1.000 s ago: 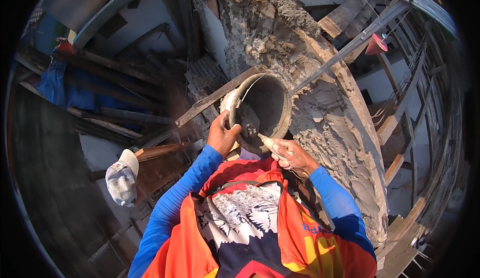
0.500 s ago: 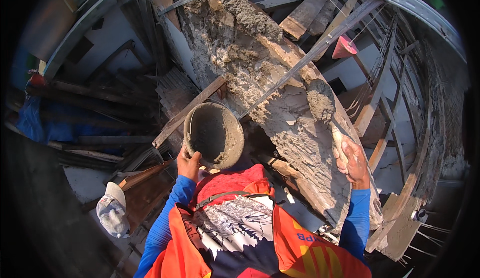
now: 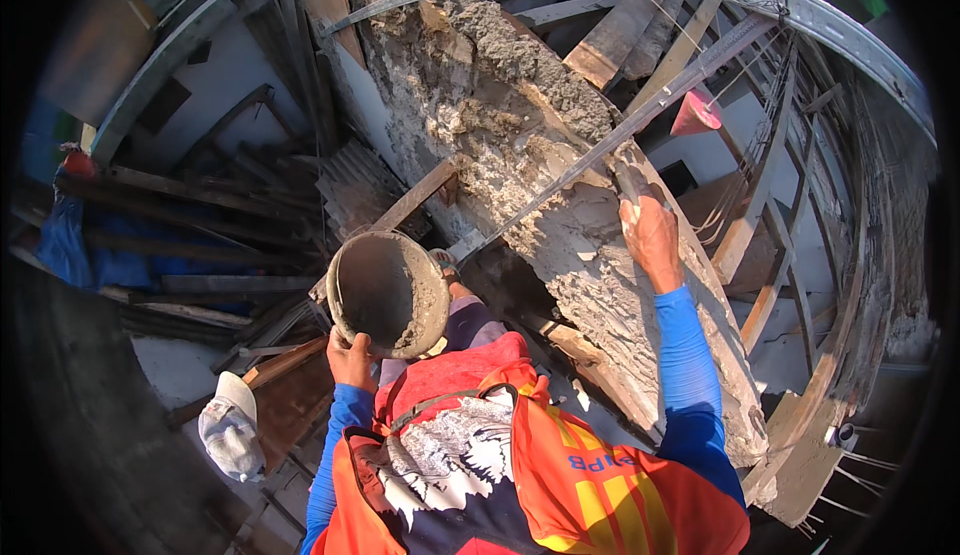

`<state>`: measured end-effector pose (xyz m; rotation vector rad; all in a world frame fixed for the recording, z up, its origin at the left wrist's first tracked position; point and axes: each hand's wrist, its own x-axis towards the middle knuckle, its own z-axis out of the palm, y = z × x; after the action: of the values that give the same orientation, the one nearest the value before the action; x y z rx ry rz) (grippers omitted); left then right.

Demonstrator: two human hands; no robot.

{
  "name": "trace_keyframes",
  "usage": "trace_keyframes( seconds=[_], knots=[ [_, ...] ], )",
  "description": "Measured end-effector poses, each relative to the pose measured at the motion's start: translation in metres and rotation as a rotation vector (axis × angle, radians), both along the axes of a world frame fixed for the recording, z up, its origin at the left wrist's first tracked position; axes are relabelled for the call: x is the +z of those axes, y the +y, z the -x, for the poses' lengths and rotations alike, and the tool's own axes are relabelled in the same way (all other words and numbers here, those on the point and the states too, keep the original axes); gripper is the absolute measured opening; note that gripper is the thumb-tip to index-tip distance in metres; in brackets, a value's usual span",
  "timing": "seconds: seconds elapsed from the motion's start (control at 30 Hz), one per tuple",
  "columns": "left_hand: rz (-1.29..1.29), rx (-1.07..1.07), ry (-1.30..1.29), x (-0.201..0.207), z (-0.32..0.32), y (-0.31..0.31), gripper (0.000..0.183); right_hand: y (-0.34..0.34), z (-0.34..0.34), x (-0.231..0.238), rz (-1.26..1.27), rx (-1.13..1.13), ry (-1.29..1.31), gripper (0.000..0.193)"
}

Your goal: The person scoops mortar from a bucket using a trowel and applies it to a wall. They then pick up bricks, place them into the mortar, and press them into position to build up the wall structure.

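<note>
Right hand (image 3: 650, 238) raised since earlier frame, now at 1 o'clock, grip closed on trowel (image 3: 627, 181) against rough mortar wall (image 3: 520, 125). Left hand (image 3: 352, 360) grips rim of mortar bucket (image 3: 385, 295), 9 o'clock of centre. White cap (image 3: 230, 440) at 8 o'clock.

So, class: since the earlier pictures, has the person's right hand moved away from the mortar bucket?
Yes. The right hand has left the bucket and gone up and to the right, onto the rough mortar-covered wall, while the left hand holds the bucket.

Hard sunlight from the right, deep shadow at left; sharp centre, fisheye-bent edges, black rim.
</note>
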<state>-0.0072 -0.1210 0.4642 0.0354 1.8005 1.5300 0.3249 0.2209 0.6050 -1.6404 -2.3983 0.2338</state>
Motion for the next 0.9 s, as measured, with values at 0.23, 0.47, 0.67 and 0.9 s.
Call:
trace_keyframes(
  seconds=[0.23, 0.47, 0.67, 0.9],
  knots=[
    [-0.035, -0.05, 0.014, -0.02, 0.003, -0.007, 0.024, -0.049, -0.04, 0.001, -0.164, 0.003, 0.027, 0.036],
    [-0.086, -0.21, 0.117, 0.006, -0.005, 0.006, 0.029, -0.135, -0.078, 0.022, -0.184, -0.135, 0.274, 0.039],
    [-0.102, -0.364, 0.38, 0.004, -0.016, 0.028, 0.017, -0.192, -0.014, -0.003, 0.446, 0.285, 0.117, 0.041],
    [-0.079, -0.615, 0.614, 0.075, -0.048, 0.063, 0.02, -0.161, 0.077, -0.083, 0.641, 0.463, 0.217, 0.032]
  ],
)
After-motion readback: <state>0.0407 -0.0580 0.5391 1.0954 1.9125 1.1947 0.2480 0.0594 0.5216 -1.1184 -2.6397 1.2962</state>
